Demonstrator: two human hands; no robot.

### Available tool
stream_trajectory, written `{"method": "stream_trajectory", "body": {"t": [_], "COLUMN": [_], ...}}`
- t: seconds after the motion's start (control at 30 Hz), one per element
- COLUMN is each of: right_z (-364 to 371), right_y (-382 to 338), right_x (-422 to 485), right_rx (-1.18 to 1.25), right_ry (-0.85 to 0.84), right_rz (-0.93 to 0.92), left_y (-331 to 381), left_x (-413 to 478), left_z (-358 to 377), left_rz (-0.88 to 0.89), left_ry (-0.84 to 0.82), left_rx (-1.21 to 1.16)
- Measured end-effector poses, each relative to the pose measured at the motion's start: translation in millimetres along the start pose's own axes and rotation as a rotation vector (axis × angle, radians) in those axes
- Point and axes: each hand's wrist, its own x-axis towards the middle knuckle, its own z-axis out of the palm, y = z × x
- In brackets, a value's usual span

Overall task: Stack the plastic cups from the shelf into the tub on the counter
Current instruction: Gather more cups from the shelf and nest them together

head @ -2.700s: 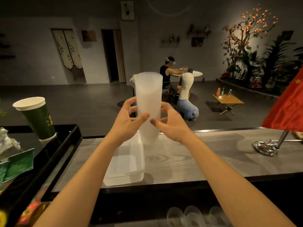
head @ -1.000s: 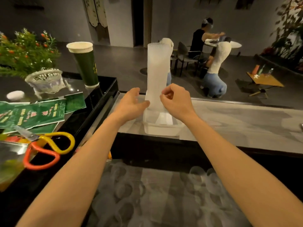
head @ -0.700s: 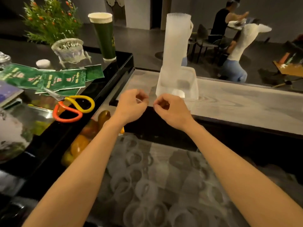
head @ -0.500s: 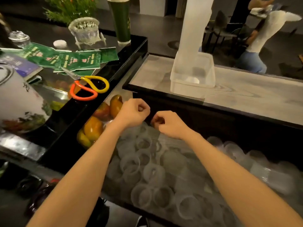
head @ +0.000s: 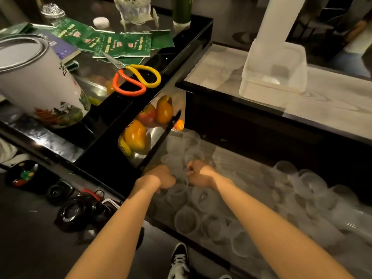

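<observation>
Many loose translucent plastic cups point(head: 187, 220) lie mouth-up on the low shelf under the counter. A tall stack of cups point(head: 277, 21) stands upright in the clear plastic tub point(head: 251, 93) on the grey counter point(head: 332, 109). My left hand point(head: 162, 177) and my right hand point(head: 198, 173) are down at the shelf's left end, close together, fingers curled. A blurred cup point(head: 181, 178) sits between them, and both hands touch its rim.
Left of the shelf, a black glass case holds peppers and fruit point(head: 134, 135). Scissors point(head: 136, 81), green packets point(head: 120, 44), a painted tin point(head: 38, 81) and a green paper cup point(head: 181, 9) lie on top. My shoe point(head: 179, 258) shows below.
Both hands let go of the cup stack, which now stands in the tub. They dropped, fists loosely closed, down to the shelf's loose cups. My view tilted downward.
</observation>
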Motion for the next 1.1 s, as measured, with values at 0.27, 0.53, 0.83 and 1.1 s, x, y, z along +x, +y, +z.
{"method": "stream_trajectory", "body": {"t": [0.27, 0.53, 0.83, 1.1], "right_z": [-16.7, -21.0, -0.2, 8.1], "right_y": [1.3, 31.5, 44.0, 51.0], "right_x": [9.2, 6.2, 5.5, 7.0], "right_rx": [0.127, 0.219, 0.236, 0.312], "right_ry": [0.072, 0.121, 0.062, -0.001], "right_rz": [0.091, 0.066, 0.175, 0.217], "left_y": [13.9, 31.8, 31.3, 39.0], "left_x": [14.7, 30.3, 35.1, 22.6], "left_z": [-6.9, 10.9, 29.0, 33.7], "left_rz": [-0.048, -0.025, -0.013, 0.022], "left_ry": [0.046, 0.119, 0.142, 0.108], "left_rx": [-0.602, -0.649, -0.347, -0.264]}}
